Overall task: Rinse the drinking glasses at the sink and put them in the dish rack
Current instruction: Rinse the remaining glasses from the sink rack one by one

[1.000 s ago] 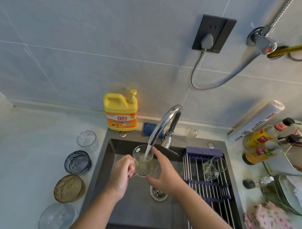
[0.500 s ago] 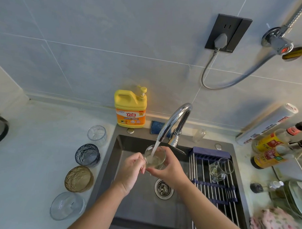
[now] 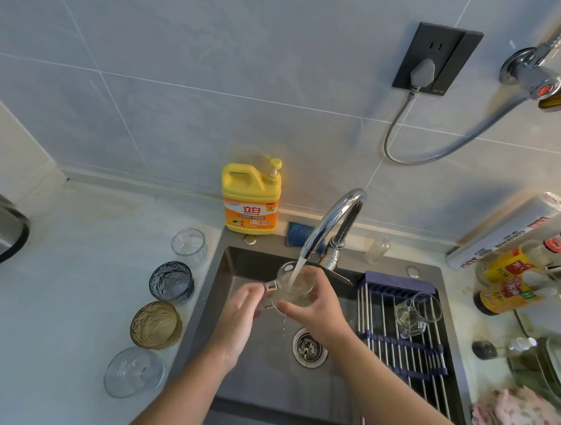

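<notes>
A clear glass mug [image 3: 294, 286] sits under the running chrome faucet [image 3: 331, 225], over the dark sink [image 3: 235, 274]. My right hand [image 3: 314, 307] wraps around the mug's body from the right. My left hand [image 3: 239, 309] holds the mug's handle side with its fingertips. Water streams into the mug and drips below it. One clear glass mug [image 3: 415, 314] lies on its side on the roll-up dish rack [image 3: 404, 350] over the sink's right half. Several glasses stand in a row on the left counter: a clear one [image 3: 189, 245], a blue one [image 3: 172, 281], an amber one [image 3: 156, 324] and a clear one [image 3: 133, 372].
A yellow dish soap bottle [image 3: 251, 201] and a blue sponge [image 3: 299, 233] stand behind the sink. Sauce bottles [image 3: 518, 274], a foil roll [image 3: 504, 233] and plates [image 3: 554, 361] crowd the right counter. A pink cloth [image 3: 517, 417] lies at lower right. A metal pot [image 3: 2, 231] is at far left.
My right hand has gone from reaching beside the mug to wrapping around its body. The mug stays under the stream. The view has shifted slightly left and down.
</notes>
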